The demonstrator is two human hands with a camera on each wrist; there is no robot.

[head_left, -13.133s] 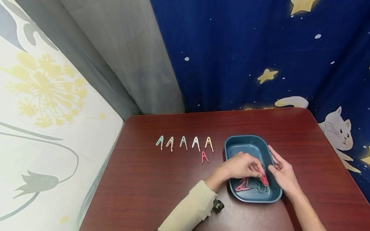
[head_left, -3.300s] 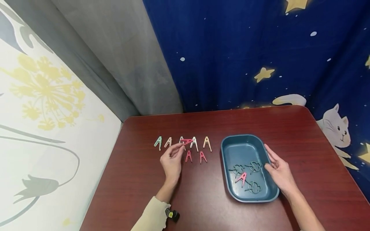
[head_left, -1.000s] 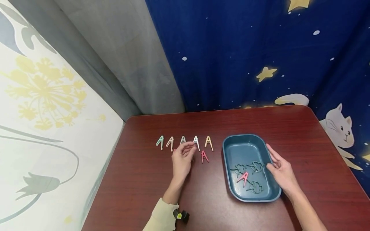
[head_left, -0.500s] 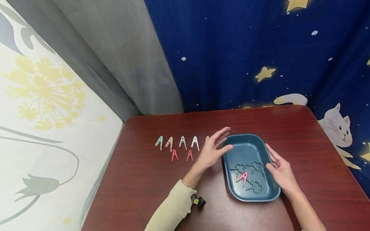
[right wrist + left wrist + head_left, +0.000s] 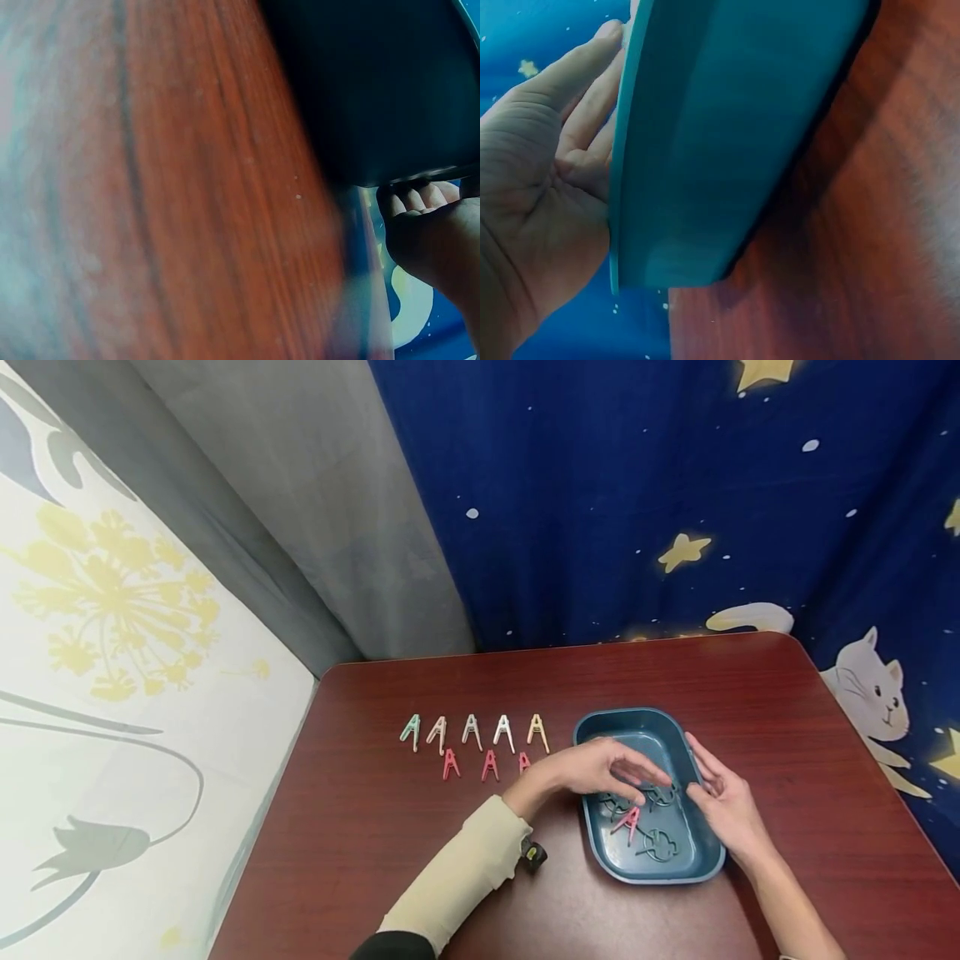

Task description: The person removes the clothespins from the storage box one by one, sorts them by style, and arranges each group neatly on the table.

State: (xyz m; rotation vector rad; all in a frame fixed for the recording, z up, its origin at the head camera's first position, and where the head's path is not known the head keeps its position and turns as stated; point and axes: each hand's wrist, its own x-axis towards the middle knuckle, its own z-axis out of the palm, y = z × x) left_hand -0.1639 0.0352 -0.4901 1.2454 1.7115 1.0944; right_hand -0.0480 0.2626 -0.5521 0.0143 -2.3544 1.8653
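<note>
Inside the blue tray (image 5: 656, 875), a pink clothespin (image 5: 628, 821) lies among dark green cloud-shaped wire pieces (image 5: 660, 845). My left hand (image 5: 596, 766) reaches over the tray's left rim, fingers loosely extended above the clothespin and holding nothing. In the left wrist view the palm (image 5: 547, 225) is just over the tray's rim (image 5: 622, 172). With thumb at the rim and fingers along the outer wall, my right hand (image 5: 731, 806) grips the tray's right side. Left of the tray, red clothespins (image 5: 490, 765) form a lower row, the rightmost partly hidden by my left wrist.
An upper row holds pastel clothespins: green (image 5: 410, 732), light pink (image 5: 437, 734), grey (image 5: 472, 731), white (image 5: 504, 732) and yellow-orange (image 5: 537, 732). They lie on a dark red wooden table (image 5: 337, 843). A blue star-patterned curtain (image 5: 585, 527) hangs behind its far edge.
Over the last second my left hand let go of a red clothespin at the lower row's left end and moved right, over the tray. The right hand kept its hold on the tray.
</note>
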